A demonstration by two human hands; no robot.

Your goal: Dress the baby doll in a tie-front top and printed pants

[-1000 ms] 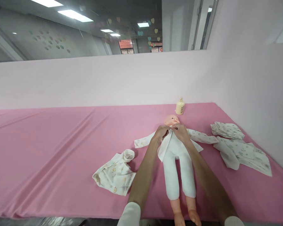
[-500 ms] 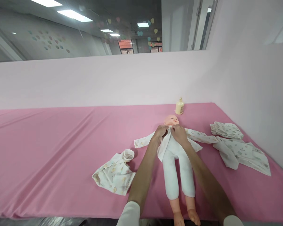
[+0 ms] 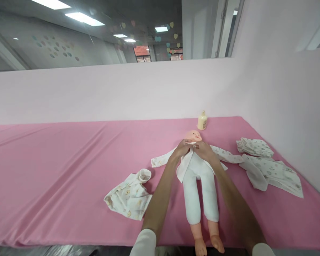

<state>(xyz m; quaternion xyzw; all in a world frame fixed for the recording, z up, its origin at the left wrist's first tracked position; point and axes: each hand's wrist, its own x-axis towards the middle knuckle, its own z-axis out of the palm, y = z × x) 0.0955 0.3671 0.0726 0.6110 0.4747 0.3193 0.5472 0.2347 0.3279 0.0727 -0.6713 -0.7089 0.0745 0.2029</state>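
Note:
A baby doll (image 3: 200, 192) lies on its back with its feet toward me, its body and legs white. It wears a white printed baby shirt (image 3: 164, 159), both sleeves stretched out sideways and the front hanging apart below the chest. At the neckline my left hand (image 3: 183, 147) pinches the shirt's left edge. My right hand (image 3: 203, 150) is closed on the collar just beside it, the two sets of fingertips nearly meeting under the doll's chin. What lies between the fingertips is too small to make out.
The doll lies on a pink-covered table (image 3: 69, 177). A crumpled printed garment (image 3: 129, 195) lies left of it. Folded printed cloth (image 3: 254, 147) and a spread garment (image 3: 274, 174) lie at right. A pale yellow pump bottle (image 3: 202, 121) stands behind the head, near the white wall (image 3: 109, 92).
Both hands stay at the doll's neckline, with small finger shifts; the right hand's fingers have moved slightly closer to the left's. The view has shifted slightly.

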